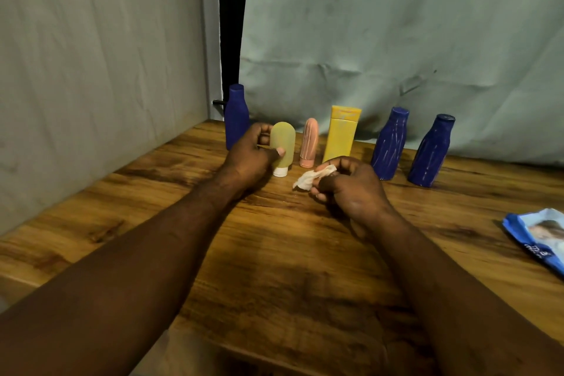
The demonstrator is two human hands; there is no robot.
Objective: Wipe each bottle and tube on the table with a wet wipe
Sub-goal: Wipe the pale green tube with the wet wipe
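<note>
My left hand grips a yellow-green tube that stands on its white cap on the wooden table. My right hand holds a crumpled white wet wipe just to the right of that tube, not touching it. Along the back stand a blue bottle behind my left hand, a pink tube, a yellow bottle, and two blue bottles streaked with white marks.
A blue wet-wipe packet lies at the table's right edge. Grey-green cloth hangs behind the table and along its left side, with a dark gap between the sheets.
</note>
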